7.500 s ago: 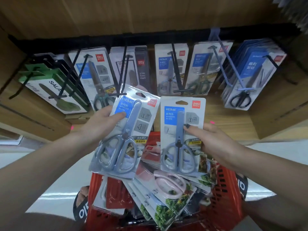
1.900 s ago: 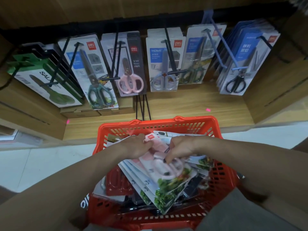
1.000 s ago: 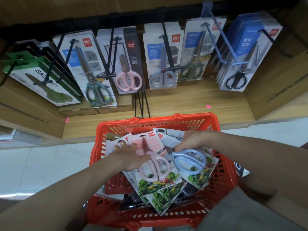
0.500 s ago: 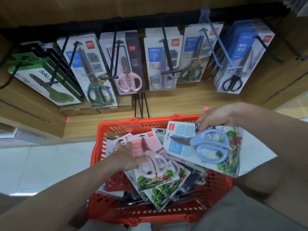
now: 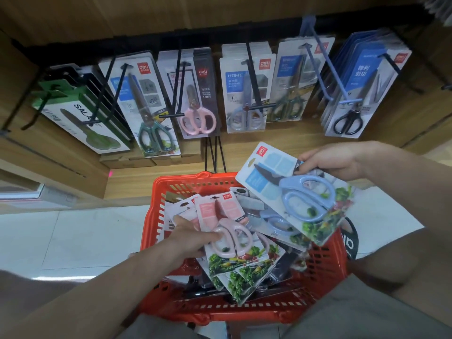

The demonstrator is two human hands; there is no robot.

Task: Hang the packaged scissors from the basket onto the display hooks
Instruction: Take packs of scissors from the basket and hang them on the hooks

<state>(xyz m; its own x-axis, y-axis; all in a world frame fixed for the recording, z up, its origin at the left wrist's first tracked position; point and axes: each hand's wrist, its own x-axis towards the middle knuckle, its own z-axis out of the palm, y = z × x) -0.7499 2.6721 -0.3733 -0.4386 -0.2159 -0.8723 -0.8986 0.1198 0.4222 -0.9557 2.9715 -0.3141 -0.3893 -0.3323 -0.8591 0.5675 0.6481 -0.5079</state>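
Two hands grip packs: right blue, left pink; the edge-pinched blue pack may slip before reaching hooks at 12 o'clock.

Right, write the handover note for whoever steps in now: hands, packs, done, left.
Right hand grips the blue scissors pack, lifted above the red basket.
Left hand holds the pink scissors pack, still over the pile in the basket.
Done: display hooks already carry rows of packs.
Left: hang the blue pack, then the pink one, then the packs remaining in the basket. Which hook suits the blue pack is not clear.
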